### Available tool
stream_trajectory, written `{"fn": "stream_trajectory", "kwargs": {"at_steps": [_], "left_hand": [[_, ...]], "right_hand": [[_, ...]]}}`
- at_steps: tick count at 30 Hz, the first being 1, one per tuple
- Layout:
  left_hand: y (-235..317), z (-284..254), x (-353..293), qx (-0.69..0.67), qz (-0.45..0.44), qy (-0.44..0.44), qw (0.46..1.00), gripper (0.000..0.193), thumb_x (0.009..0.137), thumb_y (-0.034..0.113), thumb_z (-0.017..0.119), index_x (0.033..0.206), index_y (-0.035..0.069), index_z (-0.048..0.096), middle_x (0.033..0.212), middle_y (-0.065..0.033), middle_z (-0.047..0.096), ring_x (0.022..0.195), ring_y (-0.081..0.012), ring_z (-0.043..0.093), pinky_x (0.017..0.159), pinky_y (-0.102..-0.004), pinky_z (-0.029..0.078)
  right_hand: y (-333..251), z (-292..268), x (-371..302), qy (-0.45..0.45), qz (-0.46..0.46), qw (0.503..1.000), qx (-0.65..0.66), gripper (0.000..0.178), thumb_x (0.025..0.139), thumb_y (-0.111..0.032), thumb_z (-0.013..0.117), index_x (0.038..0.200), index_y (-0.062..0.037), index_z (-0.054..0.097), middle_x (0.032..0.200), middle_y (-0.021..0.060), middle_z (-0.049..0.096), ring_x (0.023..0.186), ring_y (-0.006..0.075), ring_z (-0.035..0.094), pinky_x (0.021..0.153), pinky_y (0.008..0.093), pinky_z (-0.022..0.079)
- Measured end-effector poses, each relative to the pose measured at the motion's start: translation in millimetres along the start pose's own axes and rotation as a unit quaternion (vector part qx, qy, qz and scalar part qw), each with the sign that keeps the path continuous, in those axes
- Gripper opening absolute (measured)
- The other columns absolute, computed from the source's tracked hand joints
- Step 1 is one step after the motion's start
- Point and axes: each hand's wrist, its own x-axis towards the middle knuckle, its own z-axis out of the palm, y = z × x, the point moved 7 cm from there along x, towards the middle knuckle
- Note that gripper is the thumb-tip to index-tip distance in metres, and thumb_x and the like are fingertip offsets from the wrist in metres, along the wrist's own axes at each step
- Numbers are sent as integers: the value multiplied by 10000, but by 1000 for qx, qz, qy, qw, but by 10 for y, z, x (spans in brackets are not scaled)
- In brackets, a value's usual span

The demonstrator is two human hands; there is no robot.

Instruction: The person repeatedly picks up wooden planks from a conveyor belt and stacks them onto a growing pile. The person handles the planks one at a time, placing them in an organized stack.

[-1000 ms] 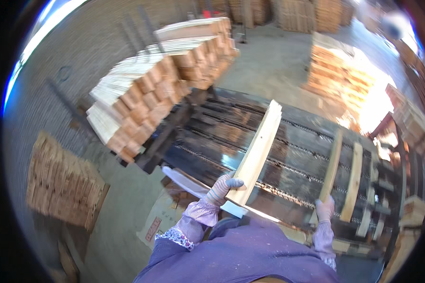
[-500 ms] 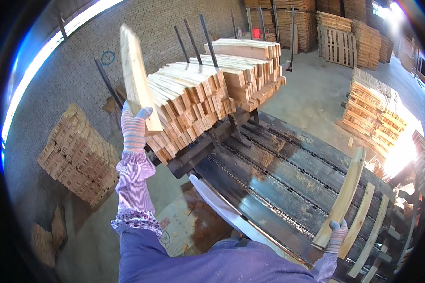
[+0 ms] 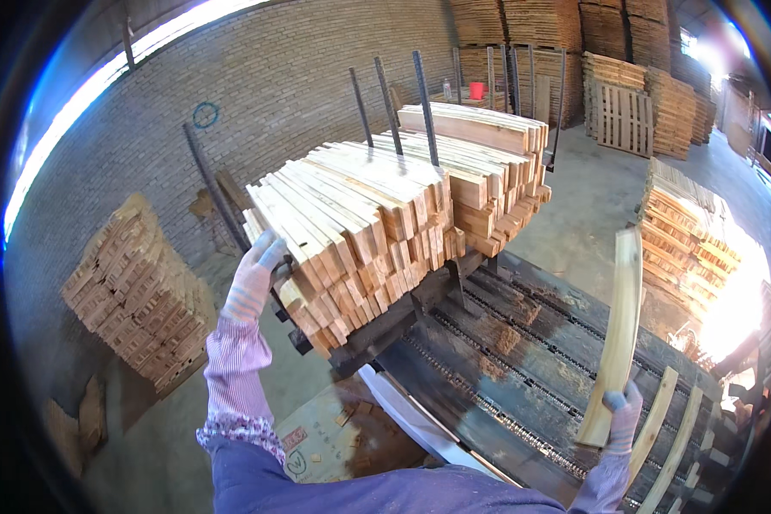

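My left hand, in a striped knit glove, is at the near left end of a stack of wooden boards. Its fingers stretch toward the board ends, and no separate board shows in it. My right hand, gloved alike, grips a long pale wooden board near its lower end; the board stands tilted up above the dark chain conveyor. Beside that hand, two more boards, one nearer and one farther right, lie across the conveyor.
Dark metal posts rise along the stack. A pile of short wood pieces stands on the floor at left, before a brick wall. Another wood stack is at right in glaring sunlight. Pallets stand at the back.
The board my left hand held upright is no longer in that hand, which has lowered to the stack's end. My right hand has raised its board off the conveyor. The view has shifted.
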Motion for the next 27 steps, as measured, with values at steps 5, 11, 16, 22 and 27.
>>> {"fn": "stream_trajectory", "kwargs": {"at_steps": [5, 11, 16, 22, 27], "left_hand": [[-103, 107, -95, 227, 218, 50, 948, 566, 1068, 75, 524, 1600, -4, 348, 1478, -148, 538, 1326, -213, 529, 1122, -331, 414], [-150, 247, -208, 133, 203, 34, 970, 614, 1025, -52, 443, 1622, -3, 306, 1555, -201, 461, 1405, -255, 471, 1164, -347, 366], [-171, 155, -349, 97, 213, 73, 969, 604, 1030, 39, 508, 1604, -9, 326, 1481, -208, 539, 1303, -247, 561, 1111, -361, 436], [-321, 293, -155, 85, 199, 91, 972, 645, 962, 76, 625, 1555, -47, 401, 1561, -177, 464, 1317, -278, 593, 1091, -381, 481], [-188, 161, -313, 112, 201, 111, 967, 610, 960, 65, 609, 1540, -29, 447, 1587, -184, 442, 1356, -285, 568, 1110, -393, 471]], "right_hand": [[-1356, 770, 751, 0, -252, 960, -122, 482, 869, -213, 701, 1258, 59, 616, 1088, 130, 705, 1000, 165, 637, 896, 340, 526], [-2464, 1783, 2445, 61, -372, 915, -143, 578, 932, -161, 650, 1490, -116, 509, 1269, 200, 704, 1161, 283, 690, 1009, 369, 527], [-3491, 3353, 3191, 34, -423, 856, -294, 538, 944, -273, 687, 1465, -255, 558, 1317, 167, 692, 1197, 352, 660, 1044, 421, 519], [-3323, 4034, 3862, 52, -230, 710, -663, 586, 961, -417, 711, 1516, -326, 546, 1468, 129, 563, 1333, 352, 555, 1127, 531, 451], [-3383, 4543, 3882, 0, -258, 662, -704, 632, 958, -399, 710, 1549, -320, 499, 1519, 150, 526, 1392, 368, 520, 1153, 502, 447]]}}
